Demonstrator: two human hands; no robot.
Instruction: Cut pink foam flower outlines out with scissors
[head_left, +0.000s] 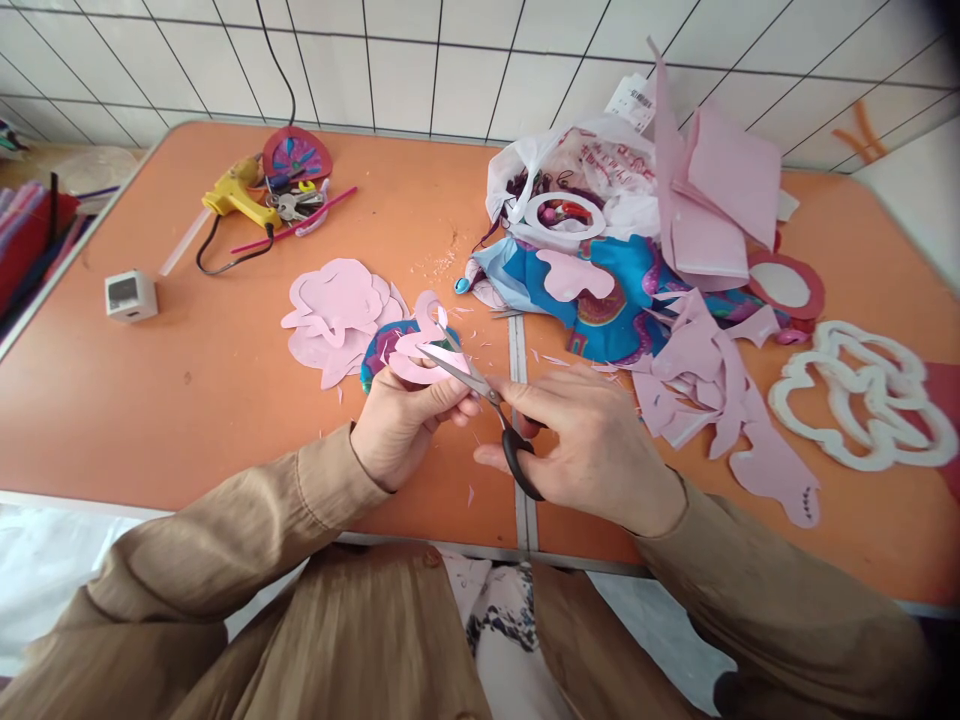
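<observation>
My left hand (412,415) pinches a curved piece of pink paper (416,362) over the table. In my right hand (592,445) is a pair of scissors (480,385) with black handles, its blades parted at the pink piece. Beneath the held piece lies a round blue and purple patterned fabric piece (375,350), partly covered. Just left of it is a stack of pink cut-out shapes (341,305). Small pink trimmings are scattered around both hands.
On the orange table (225,420), a yellow glue gun (244,195) lies by keys (296,203), with a small white cube (131,296) nearer. To the right are a plastic bag (600,165), patterned blue fabric (622,300), pink scraps (697,370), folded pink sheets (724,190) and white cloud-shaped frames (832,440).
</observation>
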